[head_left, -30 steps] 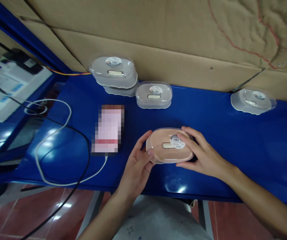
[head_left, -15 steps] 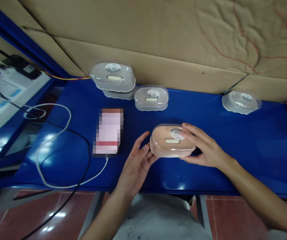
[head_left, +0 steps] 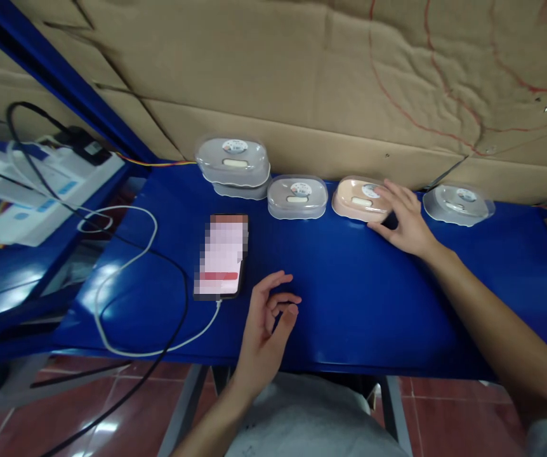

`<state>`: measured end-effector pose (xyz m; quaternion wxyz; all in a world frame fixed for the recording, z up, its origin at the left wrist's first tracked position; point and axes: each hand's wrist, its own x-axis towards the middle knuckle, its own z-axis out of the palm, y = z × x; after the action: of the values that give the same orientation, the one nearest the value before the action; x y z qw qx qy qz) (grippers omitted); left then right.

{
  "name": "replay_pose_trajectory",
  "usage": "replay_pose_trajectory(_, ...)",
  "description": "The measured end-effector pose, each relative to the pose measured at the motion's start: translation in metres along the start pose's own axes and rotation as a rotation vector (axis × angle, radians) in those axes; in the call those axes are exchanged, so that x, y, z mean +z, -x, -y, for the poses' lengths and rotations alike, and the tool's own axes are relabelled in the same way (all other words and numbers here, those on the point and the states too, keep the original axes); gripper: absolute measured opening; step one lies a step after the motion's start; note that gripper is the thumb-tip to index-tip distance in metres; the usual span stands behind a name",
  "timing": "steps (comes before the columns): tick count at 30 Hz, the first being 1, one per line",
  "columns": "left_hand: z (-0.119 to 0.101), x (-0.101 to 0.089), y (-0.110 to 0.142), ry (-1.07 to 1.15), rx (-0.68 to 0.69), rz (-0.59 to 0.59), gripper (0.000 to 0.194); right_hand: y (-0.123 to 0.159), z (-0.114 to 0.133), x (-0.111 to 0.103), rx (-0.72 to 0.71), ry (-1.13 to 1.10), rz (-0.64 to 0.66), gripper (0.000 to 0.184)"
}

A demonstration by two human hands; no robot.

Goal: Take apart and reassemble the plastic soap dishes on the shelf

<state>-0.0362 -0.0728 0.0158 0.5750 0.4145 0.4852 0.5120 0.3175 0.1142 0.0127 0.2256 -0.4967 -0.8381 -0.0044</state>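
Observation:
My right hand (head_left: 404, 219) grips the right end of a peach soap box (head_left: 352, 200), thumb in front and fingers at the back. The oval box has a clear lid with a round label and a cream tab, and it sits at the back of the blue table. To its left is a grey soap box (head_left: 283, 202) of the same shape, and another grey soap box (head_left: 454, 206) stands right of my hand. Nearer the front edge, my left hand (head_left: 268, 324) hovers with nothing in it, fingers loosely curled and apart, close to the phone (head_left: 219, 254).
Two stacked grey soap boxes (head_left: 233, 168) stand at the back left against the cardboard wall (head_left: 273, 76). A white cable (head_left: 125, 352) runs from the phone across the blue table (head_left: 349, 317). A black cable (head_left: 185, 292) and a white power strip (head_left: 49, 209) lie on the left.
My right hand has carried the peach soap box from the table's front middle to the back row, between two grey ones. My left hand has let go of it and drawn back.

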Motion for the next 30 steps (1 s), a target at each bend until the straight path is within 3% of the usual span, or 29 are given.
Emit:
replay_pose_trajectory(6, 0.006, -0.002, 0.003, -0.075, 0.012, 0.059, 0.038, -0.012, 0.005, 0.001, 0.059, 0.025, 0.174, 0.081)
replay_pose_trajectory(9, 0.006, -0.003, 0.004, -0.113, 0.018, 0.08, 0.035, -0.001, 0.002, -0.02, 0.106, 0.086, 0.173, 0.088)
replay_pose_trajectory(12, 0.006, -0.004, 0.002, -0.133, 0.029, 0.094, 0.031, 0.02, -0.008, -0.051, 0.168, 0.143, 0.074, 0.081)
replay_pose_trajectory(15, 0.005, -0.004, 0.0, -0.166, 0.071, 0.113, 0.026, 0.043, -0.029, -0.078, 0.3, 0.272, -0.014, 0.076)
replay_pose_trajectory(18, 0.004, -0.004, -0.001, -0.203, 0.108, 0.137, 0.023, 0.063, -0.057, -0.091, 0.448, 0.402, 0.001, 0.074)
replay_pose_trajectory(24, 0.003, -0.004, 0.0, -0.213, 0.11, 0.131, 0.02, 0.081, -0.09, -0.085, 0.566, 0.435, 0.106, 0.08)
replay_pose_trajectory(27, 0.004, -0.005, 0.0, -0.216, 0.105, 0.143, 0.02, 0.089, -0.079, -0.081, 0.514, 0.452, 0.039, 0.075)
replay_pose_trajectory(30, 0.005, -0.006, 0.0, -0.226, 0.1, 0.151, 0.019, 0.1, -0.051, -0.079, 0.423, 0.404, 0.016, 0.07)
